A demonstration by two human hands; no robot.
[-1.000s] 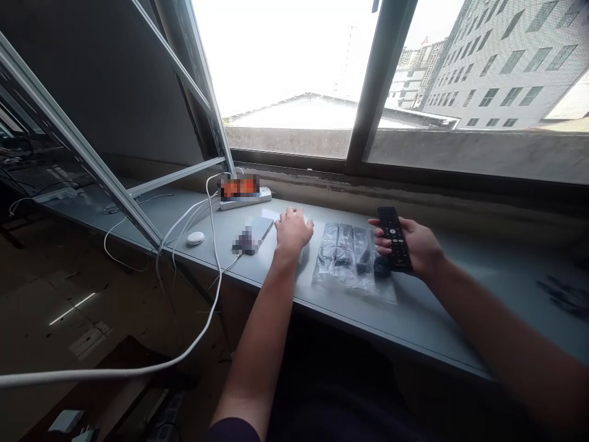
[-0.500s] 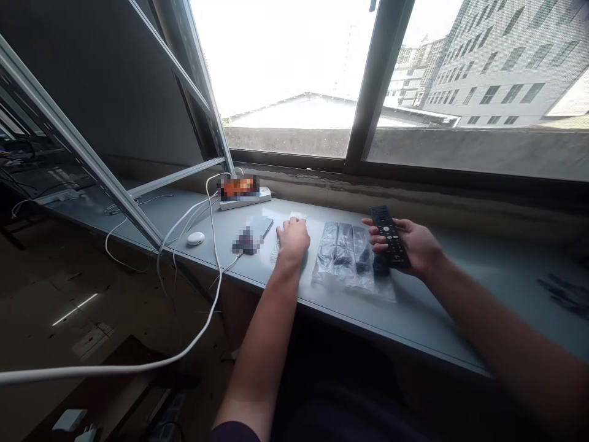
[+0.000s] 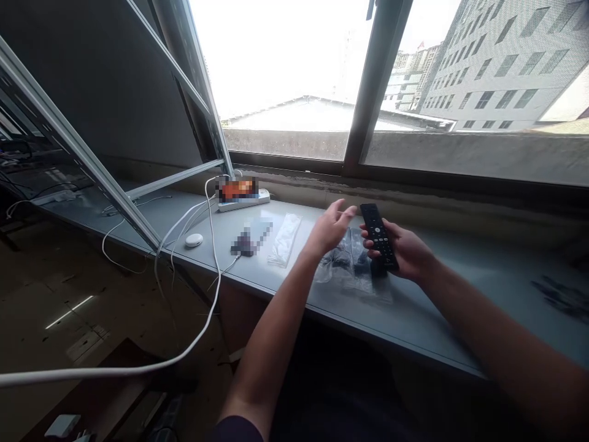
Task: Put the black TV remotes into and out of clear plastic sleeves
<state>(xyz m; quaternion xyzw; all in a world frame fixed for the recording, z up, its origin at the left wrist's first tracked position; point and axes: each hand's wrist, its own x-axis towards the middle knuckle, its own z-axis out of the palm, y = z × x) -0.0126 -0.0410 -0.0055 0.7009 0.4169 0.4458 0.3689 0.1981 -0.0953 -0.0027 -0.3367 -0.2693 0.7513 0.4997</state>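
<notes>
My right hand (image 3: 407, 250) grips a black remote control (image 3: 380, 236), its buttoned face turned up toward me. My left hand (image 3: 332, 227) is just left of the remote's upper end, fingers apart and holding nothing. Below the two hands, several dark items in clear plastic bags (image 3: 343, 264) lie on the grey tabletop (image 3: 414, 322), partly covered by my left hand and the remote. Farther left rests a flat clear plastic bag (image 3: 285, 239) with whitish contents that I cannot make out.
A white power strip (image 3: 243, 201) stands near the window ledge, a blurred orange thing on it. A small white round device (image 3: 194, 240) and a white cable (image 3: 216, 264) are at the left. A metal frame (image 3: 105, 184) slants over the table. Dark items (image 3: 559, 294) lie far right.
My left hand has lifted off the flat clear bag and moved right, beside the remote, with its fingers opening. The remote in my right hand has shifted slightly left.
</notes>
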